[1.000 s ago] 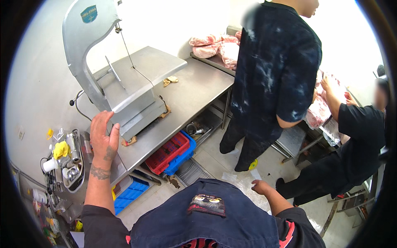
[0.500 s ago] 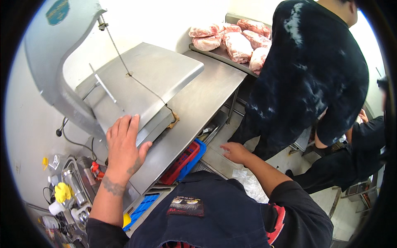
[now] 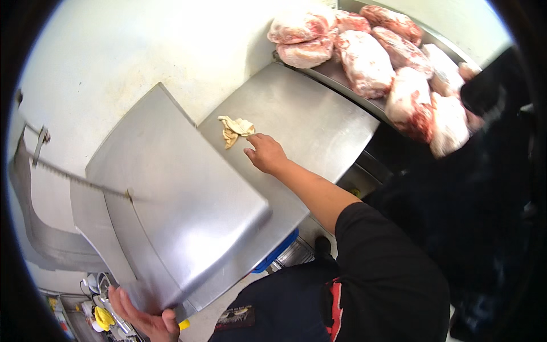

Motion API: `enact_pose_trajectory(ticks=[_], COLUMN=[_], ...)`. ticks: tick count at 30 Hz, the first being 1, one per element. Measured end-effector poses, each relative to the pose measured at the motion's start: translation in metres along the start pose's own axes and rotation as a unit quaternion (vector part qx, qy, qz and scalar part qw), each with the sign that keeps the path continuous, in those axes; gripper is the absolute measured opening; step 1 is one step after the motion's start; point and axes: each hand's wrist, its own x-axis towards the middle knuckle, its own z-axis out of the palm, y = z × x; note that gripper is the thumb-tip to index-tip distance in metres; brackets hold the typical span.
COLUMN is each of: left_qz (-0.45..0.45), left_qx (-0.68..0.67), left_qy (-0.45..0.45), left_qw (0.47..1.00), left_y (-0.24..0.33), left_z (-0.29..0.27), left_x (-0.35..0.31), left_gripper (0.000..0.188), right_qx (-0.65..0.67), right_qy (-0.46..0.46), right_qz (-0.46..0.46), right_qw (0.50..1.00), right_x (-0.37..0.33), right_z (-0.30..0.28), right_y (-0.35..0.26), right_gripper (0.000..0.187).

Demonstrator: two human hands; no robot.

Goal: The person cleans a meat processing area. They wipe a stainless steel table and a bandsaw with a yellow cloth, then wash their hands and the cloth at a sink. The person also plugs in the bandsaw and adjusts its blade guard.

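My right hand (image 3: 266,154) reaches out over the steel side table (image 3: 319,108). Its fingers are partly stretched, thumb apart, with the fingertips at the edge of a crumpled cream-coloured cloth (image 3: 235,129); I cannot tell whether they touch it. At the lower left, my left hand (image 3: 145,316) is open, fingers and thumb apart, beside the near corner of the band saw's raised metal table (image 3: 188,199). Nothing shows in either palm. The thin toothed saw blade (image 3: 85,181) runs down into a slot in that table, left of both hands.
Several large pieces of pale, red-streaked meat (image 3: 364,62) lie on a metal tray (image 3: 327,71) at the back right. A person in dark clothing (image 3: 456,228) stands close on my right. The saw's grey frame (image 3: 57,245) curves along the left, above a rack of utensils (image 3: 108,310).
My right hand has moved from beside my body out to the cloth. My left hand has gone from the saw table's top to its near corner. The view has shifted toward the meat.
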Motion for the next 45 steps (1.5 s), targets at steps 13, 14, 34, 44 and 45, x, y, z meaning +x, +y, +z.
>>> enact_pose_trajectory(ticks=[13,14,34,44,45], left_qz=[-0.269,-0.277,-0.324,-0.310,-0.292], left_qx=[-0.002,-0.003,0.077,0.092,0.079], left_qy=[-0.077,-0.083,-0.175,-0.180,-0.165], left_qw=[0.960,0.957,0.927,0.929,0.939], left_y=[0.029,0.030,-0.011,0.003,0.004], left_z=[0.007,0.008,-0.020,-0.003,-0.002], left_x=[0.041,0.044,-0.038,0.001,0.003], left_gripper=[0.109,0.109,0.086,0.084,0.083], right_qx=[-0.160,-0.162,-0.325,-0.120,-0.107], right_qy=[-0.162,-0.186,0.049,-0.032,-0.067], right_qz=[-0.199,-0.220,-0.089,-0.140,-0.174], right_qw=[0.953,0.944,0.940,0.982,0.977], right_x=[0.148,0.150,0.257,0.149,0.125], right_z=[0.159,0.172,0.010,0.103,0.121], right_y=[0.014,0.003,0.266,0.086,0.056], right_gripper=[0.054,0.054,0.029,0.033,0.033])
